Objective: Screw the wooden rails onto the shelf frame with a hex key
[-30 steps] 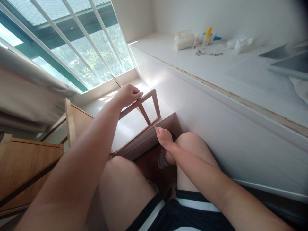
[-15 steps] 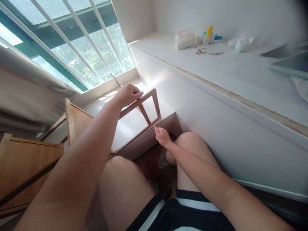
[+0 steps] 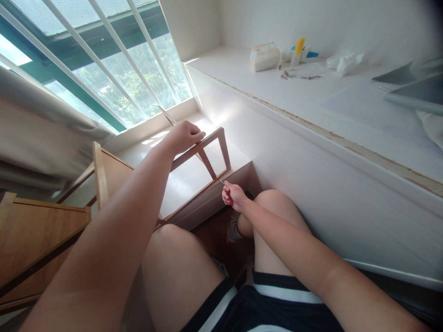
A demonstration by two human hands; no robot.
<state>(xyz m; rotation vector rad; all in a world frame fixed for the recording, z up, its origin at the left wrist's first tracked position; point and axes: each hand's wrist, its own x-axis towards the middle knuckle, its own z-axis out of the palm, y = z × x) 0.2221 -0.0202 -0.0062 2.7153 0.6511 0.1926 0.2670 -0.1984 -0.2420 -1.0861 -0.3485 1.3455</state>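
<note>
A light wooden frame point(image 3: 221, 152) of thin slats stands on edge on a low white ledge point(image 3: 187, 177) by the window. My left hand point(image 3: 183, 136) is closed over the frame's top rail and holds it upright. My right hand point(image 3: 233, 196) is closed in a fist on a thin metal tool or pin point(image 3: 221, 182) whose tip touches the frame's lower right corner. My bare knees point(image 3: 273, 203) lie just below both hands.
A brown wooden panel piece point(image 3: 44, 235) lies at the left. The raised white platform point(image 3: 311, 101) on the right carries a small box point(image 3: 265, 56), a yellow-capped bottle point(image 3: 297, 50), loose screws point(image 3: 294, 74) and crumpled plastic point(image 3: 344, 60). A barred window point(image 3: 104, 60) fills the upper left.
My right hand has turned and pulled back slightly from the frame's lower corner, closing into a tighter fist on the thin tool. My left hand and the frame have stayed put.
</note>
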